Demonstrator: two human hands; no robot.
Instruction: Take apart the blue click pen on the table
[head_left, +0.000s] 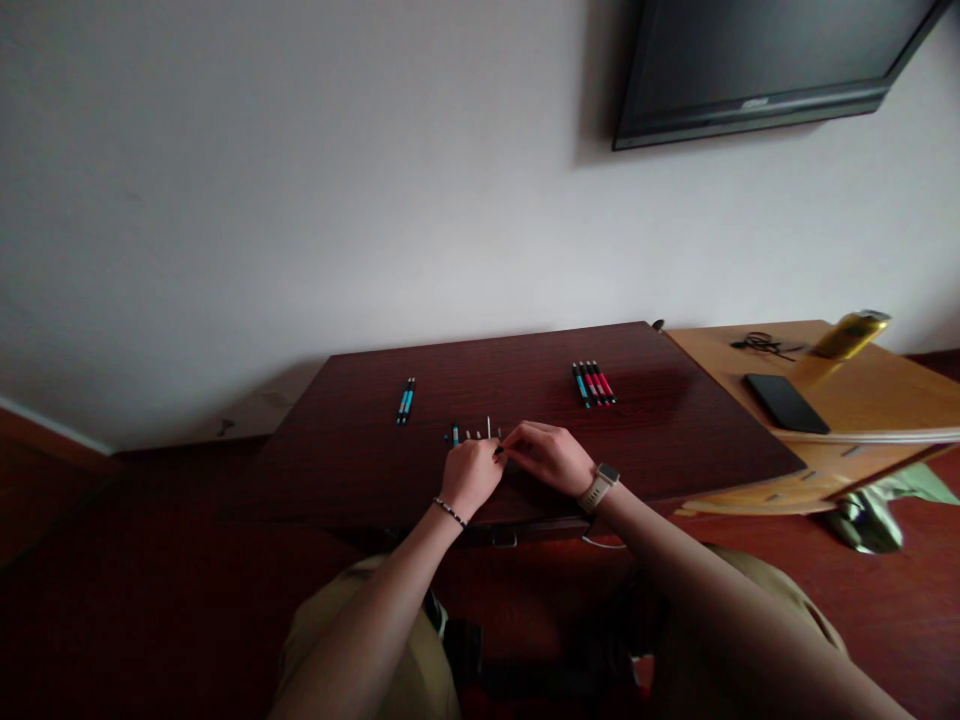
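Note:
My left hand [472,474] and my right hand [551,456] meet near the front of the dark table. Their fingertips are pinched together around a small dark pen part [499,450], mostly hidden by the fingers. Just beyond the knuckles lie loose pen parts: a blue barrel piece [455,434], a thin white refill [488,426] and several tiny pieces too small to name. Two blue-and-black pens [406,401] lie side by side at the left. To the right, a row of several pens [593,383] has blue ones at its left side and pink-red ones beside them.
The dark wooden table [510,365] stands against the wall. At its right, a lighter wooden cabinet [712,350] bears a black phone [786,402], a coiled black cable [763,344] and a yellow can [851,335]. A television [765,60] hangs above.

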